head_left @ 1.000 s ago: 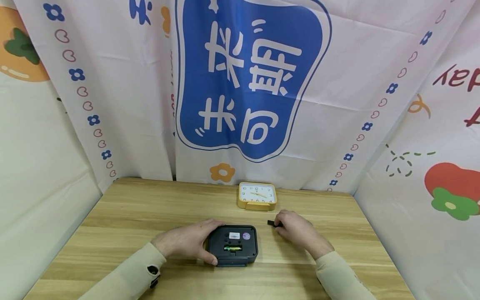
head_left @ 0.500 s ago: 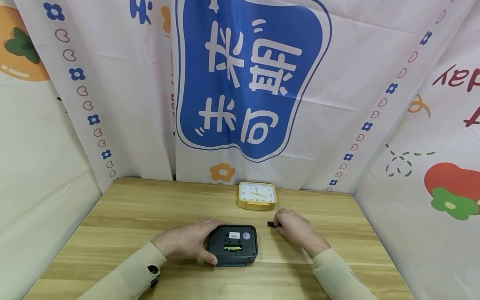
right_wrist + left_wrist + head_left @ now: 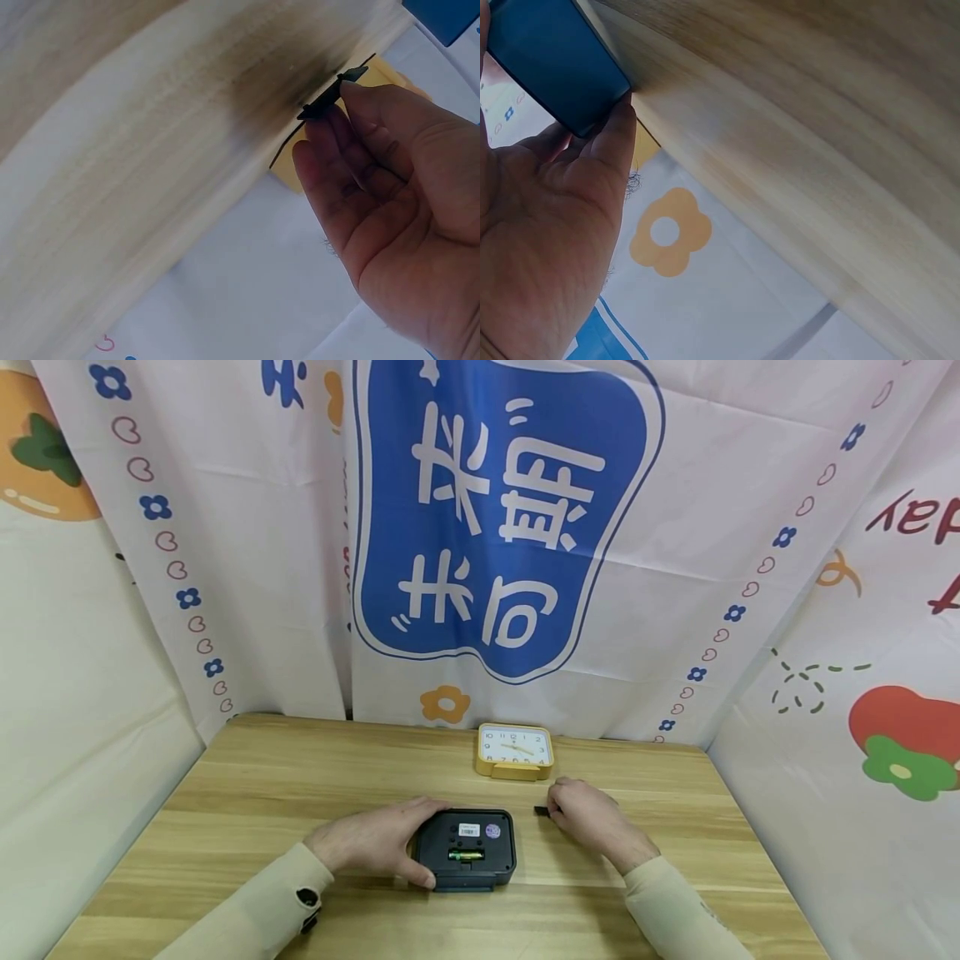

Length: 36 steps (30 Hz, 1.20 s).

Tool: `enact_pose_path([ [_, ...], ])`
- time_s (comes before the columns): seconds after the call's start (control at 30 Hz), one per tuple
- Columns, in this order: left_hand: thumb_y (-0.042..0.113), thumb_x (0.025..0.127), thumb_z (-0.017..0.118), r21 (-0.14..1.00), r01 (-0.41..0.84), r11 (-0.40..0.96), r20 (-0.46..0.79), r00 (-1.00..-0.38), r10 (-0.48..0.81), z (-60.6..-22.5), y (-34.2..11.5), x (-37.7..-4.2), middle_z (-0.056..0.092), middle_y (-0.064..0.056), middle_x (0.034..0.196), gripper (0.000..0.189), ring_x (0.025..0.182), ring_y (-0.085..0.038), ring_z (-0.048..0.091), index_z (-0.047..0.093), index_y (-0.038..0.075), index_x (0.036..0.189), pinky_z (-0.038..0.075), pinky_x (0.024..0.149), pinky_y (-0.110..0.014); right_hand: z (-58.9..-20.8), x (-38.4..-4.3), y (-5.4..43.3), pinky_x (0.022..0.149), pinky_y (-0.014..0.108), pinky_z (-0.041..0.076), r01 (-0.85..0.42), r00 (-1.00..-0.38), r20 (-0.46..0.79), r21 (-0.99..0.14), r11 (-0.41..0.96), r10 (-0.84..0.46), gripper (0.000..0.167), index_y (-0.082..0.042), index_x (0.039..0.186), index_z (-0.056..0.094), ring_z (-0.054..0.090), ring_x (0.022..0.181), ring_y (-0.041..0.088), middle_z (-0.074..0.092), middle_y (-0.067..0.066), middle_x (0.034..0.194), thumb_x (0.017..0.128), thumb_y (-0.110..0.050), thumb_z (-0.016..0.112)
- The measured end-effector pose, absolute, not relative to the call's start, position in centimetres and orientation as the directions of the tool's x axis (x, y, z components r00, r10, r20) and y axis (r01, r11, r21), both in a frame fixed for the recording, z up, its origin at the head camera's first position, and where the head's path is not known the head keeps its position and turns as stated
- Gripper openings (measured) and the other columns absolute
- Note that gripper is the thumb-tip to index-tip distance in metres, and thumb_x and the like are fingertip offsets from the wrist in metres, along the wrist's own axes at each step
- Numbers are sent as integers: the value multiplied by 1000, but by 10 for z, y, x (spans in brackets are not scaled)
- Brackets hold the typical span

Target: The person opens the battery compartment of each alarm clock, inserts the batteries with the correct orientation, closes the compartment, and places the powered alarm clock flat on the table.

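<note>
A dark blue alarm clock (image 3: 491, 860) lies on the wooden table with its black back facing up. One green and gold battery (image 3: 467, 855) sits in its uncovered compartment. My left hand (image 3: 382, 842) grips the clock by its left end, thumb at the near edge and fingers over the far edge. To the right of the clock, my right hand (image 3: 592, 817) pinches a small black battery cover (image 3: 541, 811) close over the table. In the right wrist view the cover (image 3: 330, 96) shows between thumb and fingertips, with small tabs along its edge.
A yellow alarm clock (image 3: 514, 752) stands behind, near the table's back edge, its white dial facing me. White printed curtains (image 3: 645, 610) hang around the back and sides of the table (image 3: 285, 777).
My right hand has shifted very slightly with the battery cover, whose exposed end now shows a little less. My left hand and the blue clock stay in place.
</note>
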<state>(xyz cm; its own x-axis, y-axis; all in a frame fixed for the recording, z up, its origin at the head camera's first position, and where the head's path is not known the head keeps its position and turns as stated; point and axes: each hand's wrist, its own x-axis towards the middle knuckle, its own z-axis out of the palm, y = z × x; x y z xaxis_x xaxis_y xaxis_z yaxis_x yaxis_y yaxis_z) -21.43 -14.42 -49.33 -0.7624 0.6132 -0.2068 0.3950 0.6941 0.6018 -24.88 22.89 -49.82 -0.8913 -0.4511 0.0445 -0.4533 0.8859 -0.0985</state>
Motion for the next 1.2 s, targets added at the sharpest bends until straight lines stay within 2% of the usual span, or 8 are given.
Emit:
enact_pose_path([
  [0.3,51,88,105,588,412,696,-194,-763,616,-491,-142,-213,55,-12,181,114,160,-32,61,47,16,178,52,136,-65,-491,-245,225,72,27,59,-473,-881,97,-139,870,-464,22,-19,91,73,59,83,8,67,-6,93,104,-7,86],
  [0.53,52,87,105,587,404,701,-201,-767,610,-490,-141,-214,54,-11,181,114,159,-32,62,47,17,179,52,136,-65,-476,-237,218,78,29,65,-565,-822,164,-116,817,-546,20,-18,93,74,65,89,9,71,-5,96,102,-4,87],
  [0.8,53,88,105,583,413,700,-194,-766,613,-489,-141,-213,56,-10,180,113,158,-31,63,48,18,178,54,135,-64,-468,-227,204,81,29,66,-648,-750,228,-67,758,-621,16,-16,96,77,69,94,11,74,-4,99,102,-6,89],
  [1.0,57,87,104,574,436,694,-160,-771,617,-488,-139,-210,63,-6,171,109,150,-26,66,51,18,175,57,130,-60,-464,-219,194,80,30,68,-663,-738,221,-58,747,-638,11,-17,101,79,71,95,13,77,-4,101,103,-9,87],
  [1.2,58,87,103,575,440,690,-145,-775,615,-489,-137,-209,64,-9,170,110,151,-28,66,52,15,174,57,130,-60,-464,-212,184,81,29,69,-694,-704,222,-19,719,-674,10,-17,103,79,73,95,11,77,-5,104,105,-12,88],
])
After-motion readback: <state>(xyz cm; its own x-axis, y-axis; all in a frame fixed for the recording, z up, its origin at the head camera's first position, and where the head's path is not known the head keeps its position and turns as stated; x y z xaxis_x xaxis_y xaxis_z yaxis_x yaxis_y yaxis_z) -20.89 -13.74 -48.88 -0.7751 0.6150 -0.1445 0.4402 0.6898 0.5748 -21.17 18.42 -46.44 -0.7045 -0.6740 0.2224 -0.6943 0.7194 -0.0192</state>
